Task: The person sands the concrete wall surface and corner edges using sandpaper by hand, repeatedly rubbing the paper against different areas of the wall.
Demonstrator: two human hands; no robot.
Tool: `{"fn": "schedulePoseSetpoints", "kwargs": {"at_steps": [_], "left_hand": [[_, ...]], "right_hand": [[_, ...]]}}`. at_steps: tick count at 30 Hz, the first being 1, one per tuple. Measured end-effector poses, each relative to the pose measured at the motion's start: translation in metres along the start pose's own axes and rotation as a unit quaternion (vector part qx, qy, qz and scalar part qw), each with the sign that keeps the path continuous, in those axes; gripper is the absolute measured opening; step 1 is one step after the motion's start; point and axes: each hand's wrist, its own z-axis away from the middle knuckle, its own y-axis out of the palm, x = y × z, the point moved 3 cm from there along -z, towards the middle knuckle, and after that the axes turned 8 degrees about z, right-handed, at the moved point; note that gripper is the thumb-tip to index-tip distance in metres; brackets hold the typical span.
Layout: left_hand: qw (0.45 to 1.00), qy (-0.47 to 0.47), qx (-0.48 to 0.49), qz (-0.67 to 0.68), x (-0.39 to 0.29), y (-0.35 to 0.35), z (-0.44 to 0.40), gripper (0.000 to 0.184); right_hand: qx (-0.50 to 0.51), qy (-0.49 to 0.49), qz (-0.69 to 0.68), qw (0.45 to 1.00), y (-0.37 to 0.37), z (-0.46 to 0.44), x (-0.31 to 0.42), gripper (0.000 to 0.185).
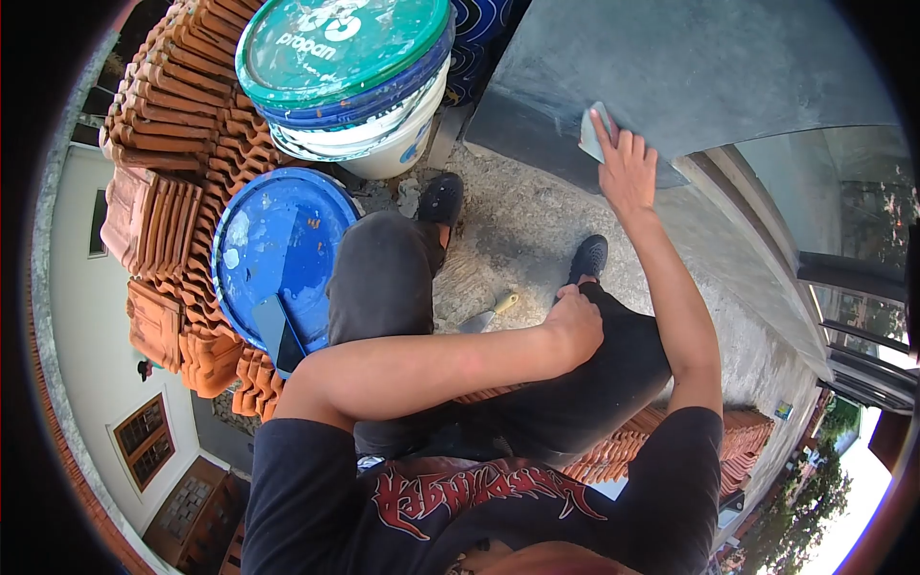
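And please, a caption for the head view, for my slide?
Right hand holds a pad against the grey surface; left hand by the right leg.

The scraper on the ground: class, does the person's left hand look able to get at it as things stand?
Probably yes: the left hand rests on the right leg, and the scraper lies on the ground, its handle uncovered, though leaning down might be needed.
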Motion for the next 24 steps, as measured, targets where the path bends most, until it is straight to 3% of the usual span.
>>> {"fn": "schedulePoseSetpoints", "kwargs": {"at_steps": [6,10,19,24], "left_hand": [[1.0,-0.002,0.01,-0.002,0.005,-0.005,0.003,0.04],[0.999,-0.025,-0.039,-0.002,0.013,-0.006,0.002,0.042],[0.999,-0.018,0.026,-0.013,0.009,-0.007,-0.005,0.038],[0.999,-0.029,0.005,-0.021,0.014,0.006,-0.014,0.035]], "right_hand": [[-0.019,0.0,-0.041,0.999,-0.026,-0.019,0.012,0.095],[-0.018,0.018,-0.044,0.999,-0.014,-0.006,0.002,0.097],[-0.028,0.018,-0.03,0.999,-0.015,-0.016,0.011,0.095],[-0.024,0.021,-0.042,0.999,-0.016,-0.011,0.007,0.095]]}}
